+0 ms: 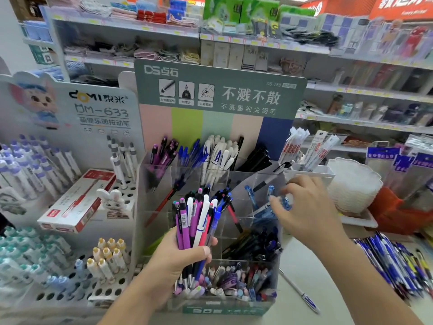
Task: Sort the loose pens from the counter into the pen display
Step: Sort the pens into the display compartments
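Right hand (304,207) fingertips motion-blurred; blue pen (286,202) grip unclear.

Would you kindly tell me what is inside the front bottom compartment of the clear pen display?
The front bottom compartment of the clear pen display holds mixed pens in purple, pink, blue and white, packed together. The left hand and its bundle of pens cover the compartment's left part.

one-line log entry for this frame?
left hand: grips pen bundle | right hand: blue pen at display | sorting ongoing
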